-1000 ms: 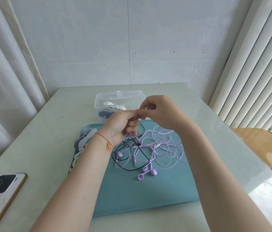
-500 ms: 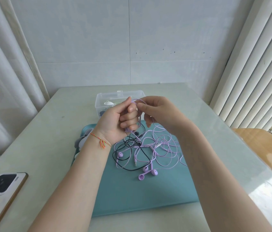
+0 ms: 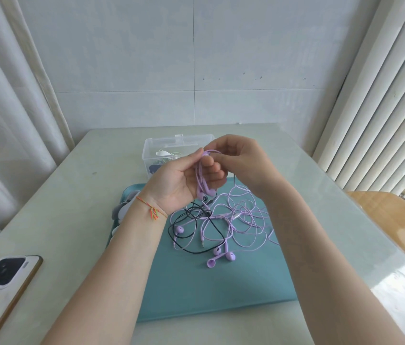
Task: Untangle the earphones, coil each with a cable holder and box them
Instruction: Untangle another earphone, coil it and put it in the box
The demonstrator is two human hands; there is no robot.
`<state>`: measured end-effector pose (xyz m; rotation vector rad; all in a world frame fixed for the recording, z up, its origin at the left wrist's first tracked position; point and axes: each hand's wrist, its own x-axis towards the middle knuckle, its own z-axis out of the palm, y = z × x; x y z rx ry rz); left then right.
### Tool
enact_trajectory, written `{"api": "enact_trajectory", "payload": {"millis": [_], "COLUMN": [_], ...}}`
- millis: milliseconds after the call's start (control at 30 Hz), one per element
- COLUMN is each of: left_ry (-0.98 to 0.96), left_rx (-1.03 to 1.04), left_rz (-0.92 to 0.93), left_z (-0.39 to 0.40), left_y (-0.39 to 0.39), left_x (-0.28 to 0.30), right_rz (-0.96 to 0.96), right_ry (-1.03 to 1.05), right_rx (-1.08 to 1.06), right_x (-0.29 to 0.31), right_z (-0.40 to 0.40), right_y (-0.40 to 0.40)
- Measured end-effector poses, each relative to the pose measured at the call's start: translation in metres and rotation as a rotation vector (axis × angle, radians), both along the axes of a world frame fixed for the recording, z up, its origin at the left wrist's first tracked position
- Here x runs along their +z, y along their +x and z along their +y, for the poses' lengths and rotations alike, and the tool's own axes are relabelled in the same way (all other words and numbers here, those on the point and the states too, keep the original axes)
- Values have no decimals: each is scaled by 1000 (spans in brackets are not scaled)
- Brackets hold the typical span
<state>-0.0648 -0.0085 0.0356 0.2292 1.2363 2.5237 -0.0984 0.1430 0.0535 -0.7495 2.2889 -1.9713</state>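
Pale tiled walls and curtains frame a grey-green desk (image 3: 72,220). Above it, the left hand (image 3: 184,180) grips a lilac earphone (image 3: 205,191), its cord running upright through the curled fingers, buds hanging low. The right hand (image 3: 241,160) pinches the cord's top loop, just beside. Below lies the tangle (image 3: 221,225) on a teal mat (image 3: 221,290); the box (image 3: 171,150) sits just beyond, nearer the left.

On the bench (image 3: 72,195) a mat (image 3: 221,290) carries the tangled earphones (image 3: 221,227), with the box (image 3: 171,148) behind it and a phone (image 3: 7,272) at its left.
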Motion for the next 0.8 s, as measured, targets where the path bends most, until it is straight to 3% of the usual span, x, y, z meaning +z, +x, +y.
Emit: {"api": "enact_trajectory", "payload": {"millis": [267, 600, 800], "left_ry": [36, -69, -20], "left_rx": [-205, -137, -130], "left_rz": [-6, -7, 29], "left_z": [-1, 0, 0], "left_y": [1, 2, 2], "left_x": [-1, 1, 1], "right_rz": [9, -77, -90], "right_ry": [32, -36, -50], "right_rx": [11, 74, 53], "right_x": [2, 2, -3], "right_z": [8, 11, -1], "right_y": [0, -1, 0]}}
